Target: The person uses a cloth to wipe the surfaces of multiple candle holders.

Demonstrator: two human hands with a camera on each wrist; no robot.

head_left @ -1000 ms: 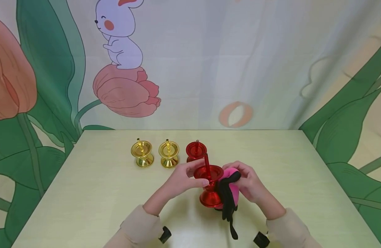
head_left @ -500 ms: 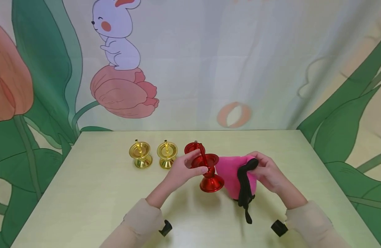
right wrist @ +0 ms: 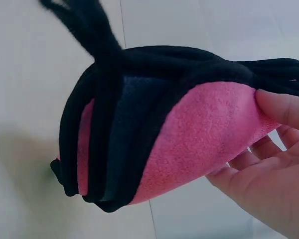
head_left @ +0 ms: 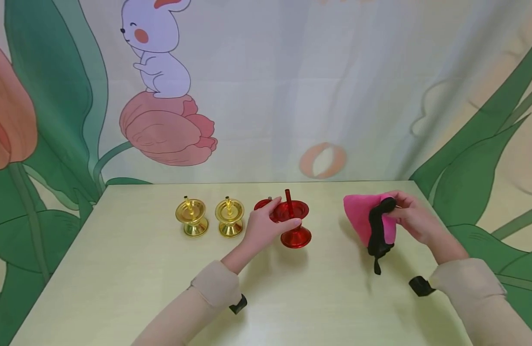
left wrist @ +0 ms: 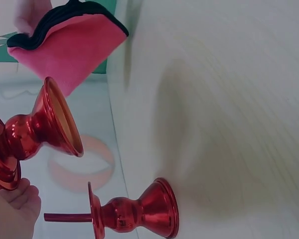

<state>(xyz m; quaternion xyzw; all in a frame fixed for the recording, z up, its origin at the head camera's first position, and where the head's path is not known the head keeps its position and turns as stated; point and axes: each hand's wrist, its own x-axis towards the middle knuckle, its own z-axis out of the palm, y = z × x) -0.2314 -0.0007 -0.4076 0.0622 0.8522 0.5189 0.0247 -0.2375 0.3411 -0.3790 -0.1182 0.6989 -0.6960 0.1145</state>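
My left hand [head_left: 266, 226] grips a shiny red candle holder [head_left: 296, 236] by its side, upright, a dish on a flared foot with a thin tube rising from the dish. In the left wrist view this candle holder [left wrist: 27, 134] is off the table, its hollow underside showing. A second red candle holder [left wrist: 134, 211] stands on the table behind; in the head view my left hand hides most of it. Off to the right, my right hand [head_left: 414, 218] pinches a folded pink cloth [head_left: 358, 214] with black edging and a dangling black strap, held above the table.
Two gold candle holders, a left one [head_left: 192, 218] and one beside it [head_left: 229, 216], stand in a row with the second red one. The pale table [head_left: 131, 269] ends at a printed curtain [head_left: 257, 96] at the back.
Both hands have drawn apart. The right hand has carried the cloth right and away from the red candle holder; the left hand has moved that holder farther back, near the row.
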